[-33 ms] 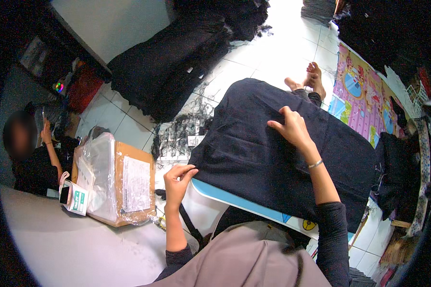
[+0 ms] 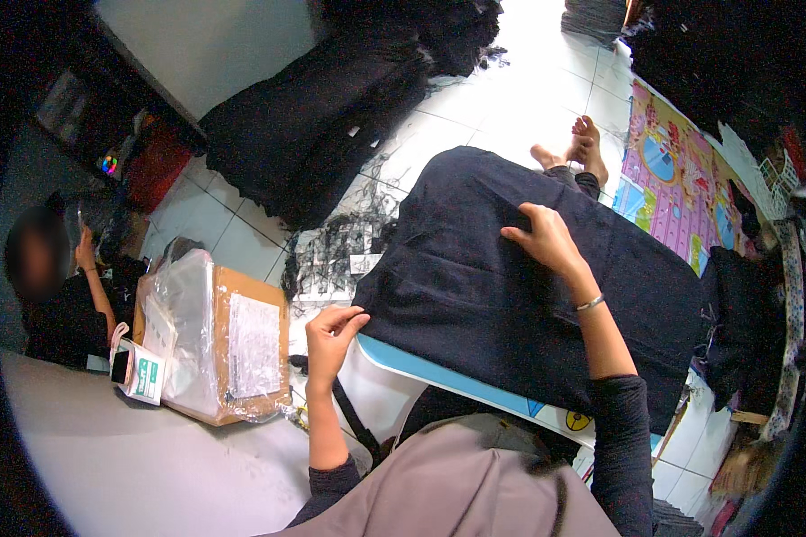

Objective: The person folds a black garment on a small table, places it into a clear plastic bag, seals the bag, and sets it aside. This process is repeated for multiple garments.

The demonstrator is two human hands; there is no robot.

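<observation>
Black cloth lies spread over a low worktop, covering most of it and leaving a blue, white-rimmed edge bare from eight round to six o'clock, measured from the cloth's middle. At the cloth's eight o'clock corner, the left hand has its grip closed, thumb and fingertips pinching the fabric. Just off the middle, toward one o'clock, the right hand rests on the cloth, its grip loose, thumb spread from the bent fingers; a silvery bracelet circles that wrist.

Beyond the far edge, around one o'clock, are bare feet on the white tiled floor. A colourful printed mat lies at two o'clock. Dark fabric is heaped at ten, with black thread scraps at nine. A plastic-wrapped carton stands between eight and nine; farther out at nine, a co-worker raises one hand.
</observation>
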